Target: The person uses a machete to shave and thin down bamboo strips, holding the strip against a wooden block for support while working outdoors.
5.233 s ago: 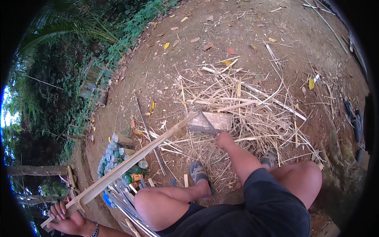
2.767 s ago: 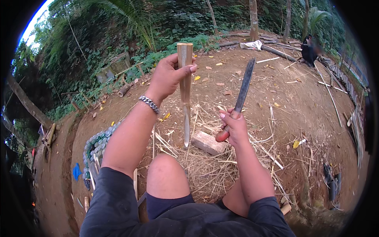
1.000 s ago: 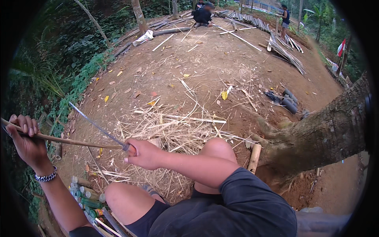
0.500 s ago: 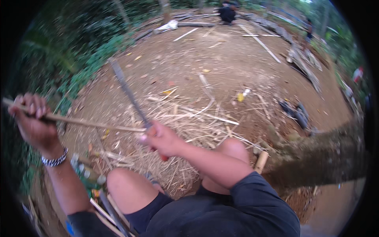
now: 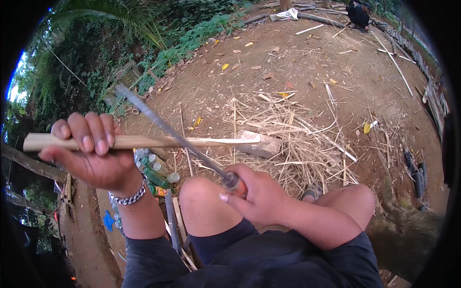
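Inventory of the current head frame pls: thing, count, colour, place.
Wooden strip: 1, pale tan, in left hand
Machete: 1, grey blade, reddish handle, in right hand
Wooden block: 1, light brown, on ground near strip's tip
Shavings: uncountable, straw, around block
Bottles: many, clear and green, left of left knee
Leaves: many, yellow and brown, scattered
Blue item: 1, kind unclear, lower left
Sack: 1, white, top
Crouching person: 1, dark clothing, upper right
Bracelet: 1, silver, left wrist
Left hand: 1, bare, left
Right hand: 1, bare, centre
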The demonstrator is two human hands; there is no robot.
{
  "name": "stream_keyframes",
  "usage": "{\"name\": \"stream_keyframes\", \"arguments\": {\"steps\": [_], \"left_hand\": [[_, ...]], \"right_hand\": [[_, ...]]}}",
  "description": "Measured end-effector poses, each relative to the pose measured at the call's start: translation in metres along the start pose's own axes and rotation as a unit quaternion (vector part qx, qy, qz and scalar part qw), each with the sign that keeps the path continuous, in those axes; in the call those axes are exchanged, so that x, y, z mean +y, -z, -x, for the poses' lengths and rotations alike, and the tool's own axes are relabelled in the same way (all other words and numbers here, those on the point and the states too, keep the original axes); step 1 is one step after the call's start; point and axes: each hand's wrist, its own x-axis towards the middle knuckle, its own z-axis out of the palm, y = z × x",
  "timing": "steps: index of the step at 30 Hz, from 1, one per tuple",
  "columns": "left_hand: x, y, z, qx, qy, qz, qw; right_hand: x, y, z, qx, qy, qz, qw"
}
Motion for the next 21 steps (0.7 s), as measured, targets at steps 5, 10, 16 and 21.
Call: {"name": "stream_keyframes", "arguments": {"steps": [5, 10, 16, 21], "left_hand": [[0.019, 0.003, 0.024, 0.006, -0.012, 0.0, 1.0], [0.038, 0.009, 0.046, 0.017, -0.038, -0.019, 0.999], [0.042, 0.014, 0.058, 0.05, -0.045, -0.037, 0.997], [0.046, 0.016, 0.062, 0.059, -0.045, -0.05, 0.996]], "right_hand": [[-0.007, -0.024, -0.002, -0.018, 0.034, -0.015, 0.999], [0.043, -0.042, 0.003, -0.035, -0.081, 0.006, 0.996], [0.055, -0.053, 0.014, -0.028, -0.119, 0.037, 0.992], [0.036, -0.057, 0.013, -0.018, -0.023, 0.031, 0.999]]}}
